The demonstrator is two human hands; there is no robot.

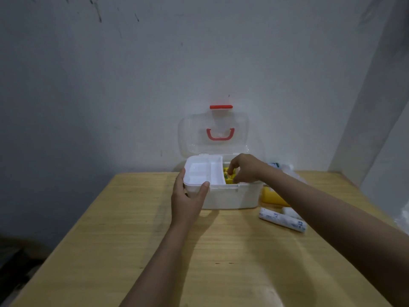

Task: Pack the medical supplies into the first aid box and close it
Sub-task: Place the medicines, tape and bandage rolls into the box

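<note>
A white first aid box (234, 197) stands at the far edge of the wooden table, its clear lid (213, 134) with a red handle and red latch raised against the wall. A white divided tray (204, 171) fills the box's left part. My left hand (189, 196) grips the box's front left corner, thumb on the rim. My right hand (242, 168) reaches into the right part, fingers curled on a yellow item (228, 177) that lies inside. Right of the box lie a yellow bottle (271, 197) and two white bandage rolls (281, 219).
The wooden table (155, 251) meets a grey wall at the back. A clear plastic bag with a white packet (285, 169) lies behind my right forearm. A white panel closes the right side. The table's left edge drops to a dark floor.
</note>
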